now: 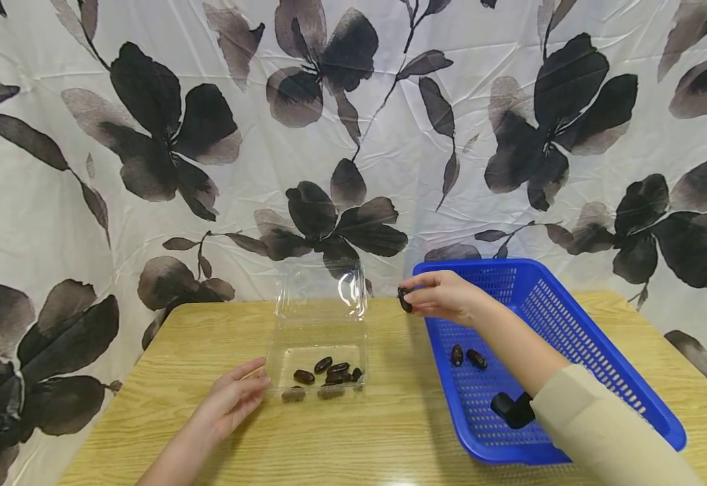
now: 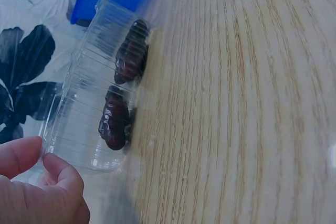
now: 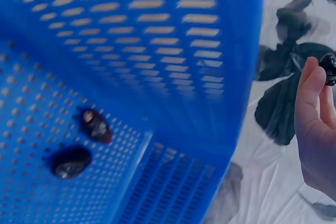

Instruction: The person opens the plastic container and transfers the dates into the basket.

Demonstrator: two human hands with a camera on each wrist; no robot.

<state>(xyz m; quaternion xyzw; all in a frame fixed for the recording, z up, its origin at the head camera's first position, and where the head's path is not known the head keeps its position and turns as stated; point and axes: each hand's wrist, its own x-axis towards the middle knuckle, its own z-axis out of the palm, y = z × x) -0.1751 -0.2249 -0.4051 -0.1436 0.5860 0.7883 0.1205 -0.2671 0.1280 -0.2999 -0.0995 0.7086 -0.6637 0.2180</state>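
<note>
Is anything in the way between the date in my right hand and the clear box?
Nothing visible. In the head view, the date appears just left of the basket; the box is open, its lid raised at the back.

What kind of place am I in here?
Likely an indoor workspace, perhaps set up for filming, though I can't be sure: a wood-grain table stands before a wrinkled floral fabric backdrop, with a blue basket and a clear plastic container on it.
</note>
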